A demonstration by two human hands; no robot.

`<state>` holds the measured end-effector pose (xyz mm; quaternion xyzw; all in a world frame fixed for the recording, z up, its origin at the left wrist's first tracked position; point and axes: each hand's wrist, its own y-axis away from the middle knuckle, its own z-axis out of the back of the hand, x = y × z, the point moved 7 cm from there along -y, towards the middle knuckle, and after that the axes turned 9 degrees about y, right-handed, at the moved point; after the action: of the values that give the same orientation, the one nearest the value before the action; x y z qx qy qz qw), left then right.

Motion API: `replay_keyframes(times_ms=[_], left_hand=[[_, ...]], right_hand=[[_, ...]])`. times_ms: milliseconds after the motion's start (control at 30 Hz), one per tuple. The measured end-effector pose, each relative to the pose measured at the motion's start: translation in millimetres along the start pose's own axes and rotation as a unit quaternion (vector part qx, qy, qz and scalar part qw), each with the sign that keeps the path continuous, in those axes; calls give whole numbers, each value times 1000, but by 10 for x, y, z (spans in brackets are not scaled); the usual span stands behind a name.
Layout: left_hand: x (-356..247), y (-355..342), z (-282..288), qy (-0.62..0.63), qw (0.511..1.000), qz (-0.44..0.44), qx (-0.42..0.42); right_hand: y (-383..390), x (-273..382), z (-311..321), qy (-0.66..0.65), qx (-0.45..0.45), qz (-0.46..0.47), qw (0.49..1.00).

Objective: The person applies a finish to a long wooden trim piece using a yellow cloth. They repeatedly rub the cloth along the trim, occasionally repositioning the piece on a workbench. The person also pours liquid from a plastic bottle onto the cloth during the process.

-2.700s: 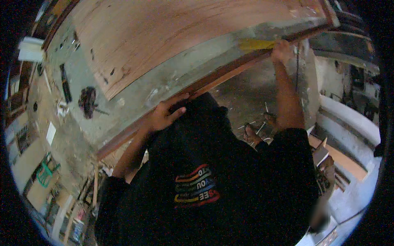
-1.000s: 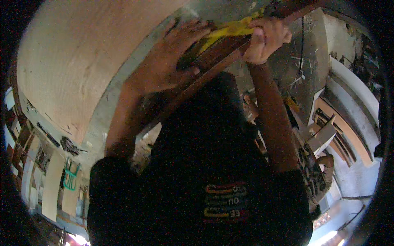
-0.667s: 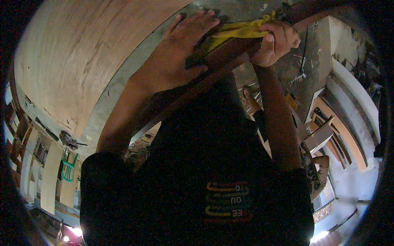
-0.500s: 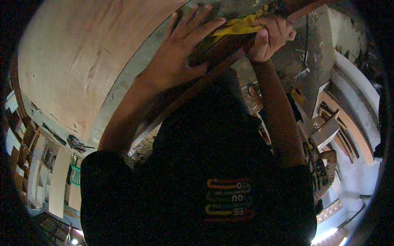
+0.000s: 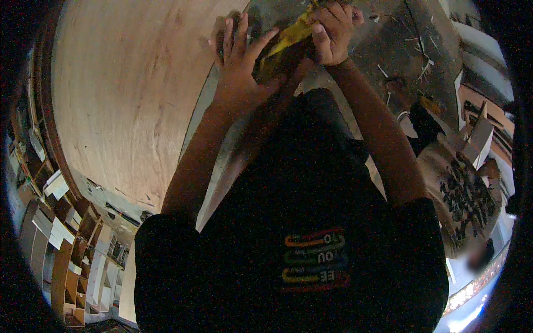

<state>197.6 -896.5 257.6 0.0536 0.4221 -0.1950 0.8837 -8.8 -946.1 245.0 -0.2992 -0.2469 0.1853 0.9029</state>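
Near the top centre, my right hand (image 5: 332, 36) is closed over a crumpled yellow cloth (image 5: 290, 38) on a dark brown wooden rail (image 5: 258, 133). My left hand (image 5: 239, 72) has its fingers spread, with the thumb side beside the cloth and rail and the fingertips by the edge of a large pale plywood sheet (image 5: 116, 100). The rail slants down between my forearms behind my dark shirt. Whether my left palm presses on cloth or rail is hidden.
Another person (image 5: 466, 205) in a patterned top is low at the right, near boards (image 5: 483, 133). Wooden cubby shelving (image 5: 78, 272) stands at the lower left. Thin scraps and a cable lie on the grey floor (image 5: 388, 39) at the upper right.
The view has turned, with the plywood now more upright at left. My left hand has moved onto the cloth area beside my right, fingers spreading. The other person now shows more at right.
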Motion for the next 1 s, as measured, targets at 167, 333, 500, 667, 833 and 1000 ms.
replay_keyframes(times_ms=[167,333,500,667,833,1000], left_hand=[[49,40,-9,-37,998,-18,-52],[70,37,6,-9,999,-1,-33],[-10,-47,-14,-33,999,-30,13],[18,-140,-33,-56,998,-28,25],[74,-197,-61,-80,995,-33,47],[97,-167,-49,-78,995,-48,38]], right_hand=[[-29,9,-19,-22,-32,9,999],[-58,33,11,0,2,13,1000],[-92,84,49,-11,-43,9,999],[-94,87,71,2,-32,9,999],[-116,75,87,13,-34,13,999],[-109,85,31,19,-42,8,999]])
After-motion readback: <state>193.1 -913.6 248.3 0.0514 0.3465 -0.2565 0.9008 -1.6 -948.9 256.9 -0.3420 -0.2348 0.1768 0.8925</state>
